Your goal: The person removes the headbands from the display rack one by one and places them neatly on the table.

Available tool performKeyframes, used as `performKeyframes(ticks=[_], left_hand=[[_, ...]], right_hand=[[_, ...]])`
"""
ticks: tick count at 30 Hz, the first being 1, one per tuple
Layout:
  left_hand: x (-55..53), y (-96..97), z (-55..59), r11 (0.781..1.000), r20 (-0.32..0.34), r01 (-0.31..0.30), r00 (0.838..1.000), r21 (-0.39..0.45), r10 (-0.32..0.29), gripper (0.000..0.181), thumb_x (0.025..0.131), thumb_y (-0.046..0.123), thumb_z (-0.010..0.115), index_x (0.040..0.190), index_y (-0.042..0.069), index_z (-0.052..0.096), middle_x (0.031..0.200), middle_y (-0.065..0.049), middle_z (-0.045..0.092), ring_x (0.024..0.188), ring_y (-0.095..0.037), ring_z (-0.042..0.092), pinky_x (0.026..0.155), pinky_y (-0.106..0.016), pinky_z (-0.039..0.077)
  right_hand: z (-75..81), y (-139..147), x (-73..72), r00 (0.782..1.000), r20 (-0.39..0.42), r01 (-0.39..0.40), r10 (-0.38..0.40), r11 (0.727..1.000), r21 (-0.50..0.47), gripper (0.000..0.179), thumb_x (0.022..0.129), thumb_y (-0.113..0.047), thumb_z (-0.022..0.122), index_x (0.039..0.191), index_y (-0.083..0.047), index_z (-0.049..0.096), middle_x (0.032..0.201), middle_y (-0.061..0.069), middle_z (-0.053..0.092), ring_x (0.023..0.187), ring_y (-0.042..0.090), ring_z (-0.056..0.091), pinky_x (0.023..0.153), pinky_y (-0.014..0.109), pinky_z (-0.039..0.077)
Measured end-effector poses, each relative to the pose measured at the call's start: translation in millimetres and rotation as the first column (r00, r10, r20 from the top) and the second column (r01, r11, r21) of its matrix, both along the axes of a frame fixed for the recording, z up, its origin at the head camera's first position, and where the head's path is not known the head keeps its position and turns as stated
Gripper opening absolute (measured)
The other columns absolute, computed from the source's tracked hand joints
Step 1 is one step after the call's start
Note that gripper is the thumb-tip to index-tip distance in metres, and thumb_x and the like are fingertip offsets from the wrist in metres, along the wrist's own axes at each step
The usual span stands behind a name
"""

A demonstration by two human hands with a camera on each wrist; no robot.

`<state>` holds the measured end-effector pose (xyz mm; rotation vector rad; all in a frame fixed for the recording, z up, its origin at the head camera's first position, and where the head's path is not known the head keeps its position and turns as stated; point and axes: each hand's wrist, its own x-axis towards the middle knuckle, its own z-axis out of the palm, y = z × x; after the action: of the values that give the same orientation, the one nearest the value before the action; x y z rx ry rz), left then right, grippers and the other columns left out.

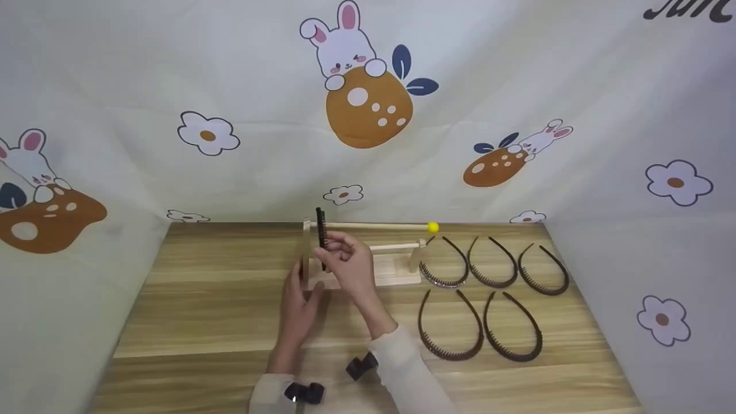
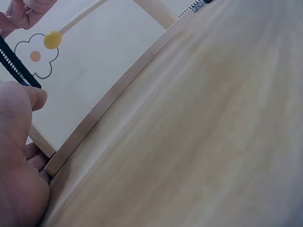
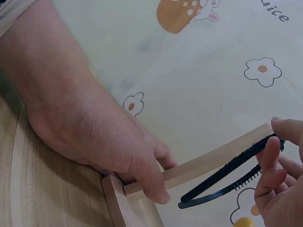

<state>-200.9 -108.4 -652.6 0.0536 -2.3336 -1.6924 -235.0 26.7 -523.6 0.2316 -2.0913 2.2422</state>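
In the head view a two-tier wooden stand [image 1: 397, 275] lies on the table, its upper rod tipped with a yellow ball [image 1: 433, 227]. My left hand [image 1: 299, 310] grips the stand's left end, the thumb in front of the upright [image 3: 215, 153] and fingers behind it. My right hand [image 1: 353, 264] pinches a black toothed headband [image 1: 321, 227], seen edge-on beside the upright. The right wrist view shows the headband's loop slanting along the upright, its toothed part between thumb and fingers. Whether the upper rod passes through the loop I cannot tell.
Several dark toothed headbands lie right of the stand in two rows, among them a back-row one [image 1: 493, 261] and a front-row one [image 1: 451, 351]. A patterned cloth [image 1: 253, 184] hangs behind the wood-grain table [image 1: 201, 322] and along its sides.
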Motion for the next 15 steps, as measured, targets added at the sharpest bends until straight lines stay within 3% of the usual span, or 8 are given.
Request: performKeyframes(ticks=[8, 15], left_hand=[[-0.3, 0.6, -0.9, 1.000, -0.034, -0.002, 0.999, 0.013, 0.003, 0.074, 0.111, 0.019, 0.067, 0.172, -0.001, 0.030, 0.173, -0.032, 0.035, 0.156, -0.053, 0.038, 0.125, -0.072, 0.036], [-0.3, 1.5, -1.1, 1.000, -0.028, -0.007, 1.000, 0.016, 0.008, 0.075, 0.111, 0.019, 0.067, 0.172, -0.001, 0.030, 0.169, -0.034, 0.039, 0.150, -0.054, 0.045, 0.122, -0.072, 0.039]], right_hand=[[0.4, 4.5, -2.1, 0.998, -0.069, 0.005, -0.005, 1.000, -0.011, 0.032, 0.093, 0.006, 0.083, 0.124, 0.010, 0.075, 0.093, 0.002, 0.076, 0.069, 0.006, 0.063, 0.058, 0.017, 0.054], [10.3, 10.9, 1.6, 0.996, -0.094, 0.004, -0.008, 0.999, -0.042, 0.034, 0.094, 0.007, 0.080, 0.127, 0.012, 0.072, 0.094, 0.005, 0.077, 0.069, 0.012, 0.065, 0.059, 0.019, 0.056]])
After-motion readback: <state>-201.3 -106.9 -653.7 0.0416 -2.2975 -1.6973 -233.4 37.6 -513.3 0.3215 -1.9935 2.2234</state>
